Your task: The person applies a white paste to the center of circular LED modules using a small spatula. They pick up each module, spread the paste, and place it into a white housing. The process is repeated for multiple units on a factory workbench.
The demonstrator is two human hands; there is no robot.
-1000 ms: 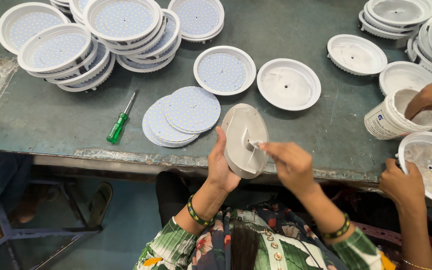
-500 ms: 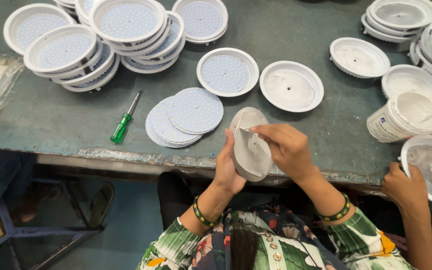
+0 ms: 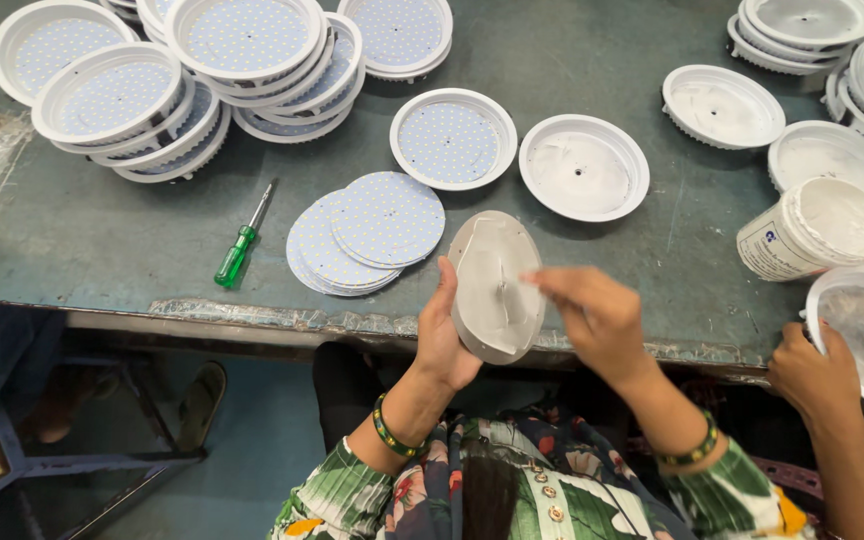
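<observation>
Disc (image 3: 497,290) tilts over the table edge (image 3: 252,315), left hand (image 3: 442,335) pinching its rim, right hand (image 3: 597,315) fingertips pressed inside.

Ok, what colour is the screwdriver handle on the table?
Green, translucent-looking, on the screwdriver lying left of the disc stack; the head view shows it.

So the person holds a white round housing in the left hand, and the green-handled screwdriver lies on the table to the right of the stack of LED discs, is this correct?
Not quite. In the head view the left hand does hold the white round housing, but the green-handled screwdriver lies on the table to the left of the stack of LED discs, not the right.
</observation>
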